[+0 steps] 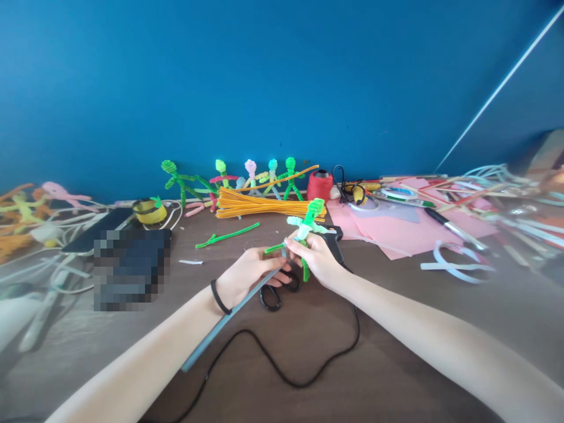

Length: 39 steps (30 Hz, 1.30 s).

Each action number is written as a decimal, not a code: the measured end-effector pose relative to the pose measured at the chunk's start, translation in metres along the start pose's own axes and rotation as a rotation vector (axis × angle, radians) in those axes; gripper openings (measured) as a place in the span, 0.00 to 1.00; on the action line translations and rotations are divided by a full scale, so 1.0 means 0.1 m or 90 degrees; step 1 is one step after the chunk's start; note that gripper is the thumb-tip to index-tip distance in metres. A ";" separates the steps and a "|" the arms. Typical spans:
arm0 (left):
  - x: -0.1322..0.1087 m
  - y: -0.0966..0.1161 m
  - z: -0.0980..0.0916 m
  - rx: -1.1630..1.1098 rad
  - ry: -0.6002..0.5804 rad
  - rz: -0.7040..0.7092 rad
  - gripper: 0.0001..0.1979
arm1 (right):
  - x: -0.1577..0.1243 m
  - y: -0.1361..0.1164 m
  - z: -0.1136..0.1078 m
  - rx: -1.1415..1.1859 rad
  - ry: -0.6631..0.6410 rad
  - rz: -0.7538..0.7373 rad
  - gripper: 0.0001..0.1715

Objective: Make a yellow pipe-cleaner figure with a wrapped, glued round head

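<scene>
My right hand (316,255) is closed round a green pipe-cleaner figure (308,220) with a pale mint wrap, held upright above the table. My left hand (247,276) is closed on a long grey-blue pipe cleaner (229,314) whose far end meets the figure near its waist; its tail runs back along my left forearm. A black band sits on my left wrist. Black-handled scissors (275,294) lie on the table just under both hands. A black glue gun (333,238) lies behind my right hand, its black cord (282,367) looping toward me.
A bundle of orange pipe cleaners (264,205) and a loose green one (227,236) lie ahead. Several finished pipe-cleaner figures (251,176) stand against the blue wall. A red spool (319,185), pink paper (396,229) and tools fill the right; a phone (101,229) and cables the left.
</scene>
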State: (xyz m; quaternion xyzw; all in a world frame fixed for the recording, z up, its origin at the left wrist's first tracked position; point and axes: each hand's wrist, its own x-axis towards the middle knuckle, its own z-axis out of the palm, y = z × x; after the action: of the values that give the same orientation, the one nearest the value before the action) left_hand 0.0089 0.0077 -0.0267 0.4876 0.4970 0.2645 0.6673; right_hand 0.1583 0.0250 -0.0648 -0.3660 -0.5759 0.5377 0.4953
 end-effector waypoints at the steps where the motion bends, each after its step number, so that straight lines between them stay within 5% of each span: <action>1: 0.00 0.00 0.01 -0.019 0.011 -0.014 0.09 | 0.00 0.00 0.00 0.001 0.005 -0.001 0.16; 13: -0.05 -0.03 0.13 0.024 0.041 -0.001 0.10 | 0.04 0.04 -0.04 -0.057 0.057 -0.030 0.16; 18: -0.13 0.06 0.13 0.246 0.054 0.097 0.11 | 0.02 0.02 -0.03 -0.103 0.018 -0.035 0.15; 25: -0.16 0.24 -0.10 0.603 0.193 0.304 0.13 | 0.04 0.03 -0.03 -0.050 -0.045 -0.010 0.14; 31: -0.09 0.25 -0.21 0.653 0.238 0.323 0.13 | 0.03 0.05 0.00 0.074 -0.080 0.052 0.13; 39: 0.00 0.15 -0.26 0.680 0.177 0.263 0.13 | 0.01 -0.04 0.04 0.199 -0.050 0.111 0.14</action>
State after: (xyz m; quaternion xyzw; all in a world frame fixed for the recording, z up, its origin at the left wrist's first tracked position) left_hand -0.0128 0.0236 -0.0136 0.8037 0.5388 0.1637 0.1922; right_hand 0.1543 0.0242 -0.0600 -0.3116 -0.4702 0.6756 0.4748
